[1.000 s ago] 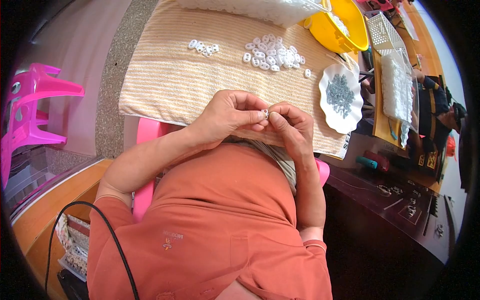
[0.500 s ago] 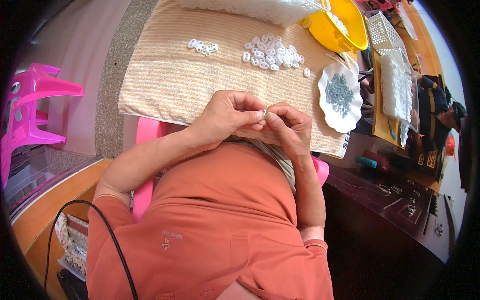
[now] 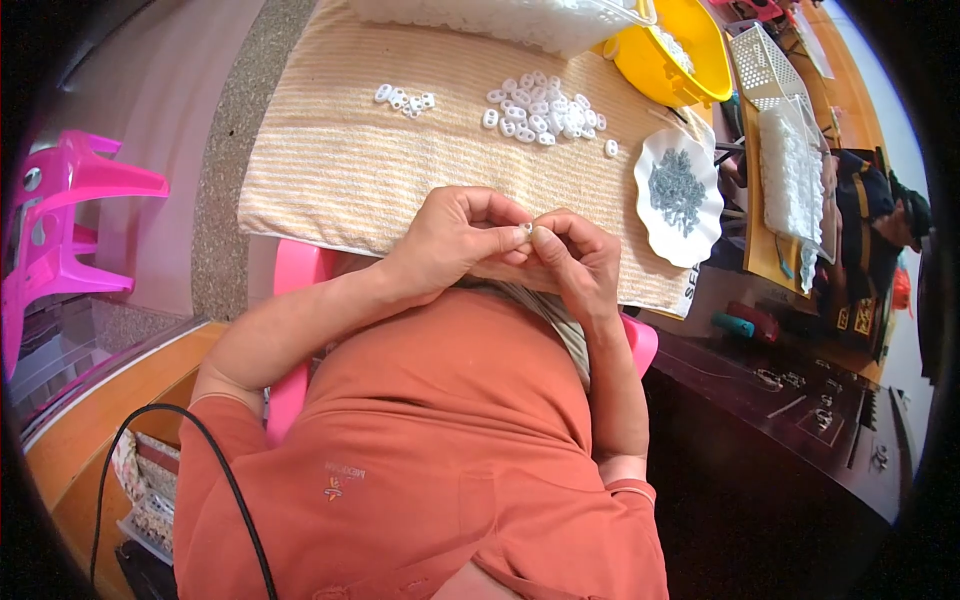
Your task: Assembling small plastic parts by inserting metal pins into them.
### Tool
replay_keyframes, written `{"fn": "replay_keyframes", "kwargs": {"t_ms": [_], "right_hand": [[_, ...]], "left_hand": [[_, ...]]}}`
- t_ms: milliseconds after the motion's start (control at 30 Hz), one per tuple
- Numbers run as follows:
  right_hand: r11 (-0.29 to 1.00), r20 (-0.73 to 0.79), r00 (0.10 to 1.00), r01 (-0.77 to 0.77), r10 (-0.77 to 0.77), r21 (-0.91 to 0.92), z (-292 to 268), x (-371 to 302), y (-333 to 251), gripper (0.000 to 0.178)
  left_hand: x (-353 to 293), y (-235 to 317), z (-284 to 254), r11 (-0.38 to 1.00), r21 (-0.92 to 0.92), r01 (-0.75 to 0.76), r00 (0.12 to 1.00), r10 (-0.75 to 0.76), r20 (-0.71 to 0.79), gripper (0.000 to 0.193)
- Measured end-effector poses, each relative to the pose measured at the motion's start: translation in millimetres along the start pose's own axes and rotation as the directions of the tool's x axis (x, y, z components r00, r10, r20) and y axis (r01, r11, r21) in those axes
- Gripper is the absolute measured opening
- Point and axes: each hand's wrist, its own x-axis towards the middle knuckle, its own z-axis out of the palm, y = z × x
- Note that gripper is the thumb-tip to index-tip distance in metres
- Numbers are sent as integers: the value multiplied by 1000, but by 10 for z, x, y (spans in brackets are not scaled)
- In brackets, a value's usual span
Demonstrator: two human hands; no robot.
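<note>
Close to the table's near edge, my left hand (image 3: 452, 240) and my right hand (image 3: 582, 262) meet, both closed in a pinch. Between their fingertips is a small white plastic piece (image 3: 528, 229), mostly covered by the thumbs and fingers. Beyond them, a pile of white oval two-hole pieces (image 3: 541, 108) lies on the striped towel (image 3: 330, 150). One loose oval piece (image 3: 611, 148) sits apart at its right. A smaller group of white pieces (image 3: 404, 100), some showing dark dots, lies to the left. Small grey parts (image 3: 677, 190) fill the middle of a white scalloped plate (image 3: 649, 228) on the right.
A clear bin of white pieces (image 3: 500, 22) and a yellow basket (image 3: 712, 75) stand at the far side. Farther right are a white perforated basket (image 3: 765, 65), a clear container (image 3: 793, 170) and another person (image 3: 880, 215). A pink stool (image 3: 75, 215) stands left.
Both hands stay together at nearly the same place. The white piece shows a little less between the fingertips. The whole view has shifted very slightly.
</note>
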Motion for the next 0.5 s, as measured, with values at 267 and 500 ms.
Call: {"fn": "replay_keyframes", "kwargs": {"t_ms": [267, 500], "right_hand": [[998, 4, 1000, 10, -10, -62, 66, -18, -114, 15], [988, 34, 998, 64, -60, -143, 21, 6, -75, 16]], "left_hand": [[-13, 6, -1, 1000, 9, -3, 1000, 3, 12, 16], [-14, 18, 9, 1000, 22, 14, 1000, -14, 18, 15]]}}
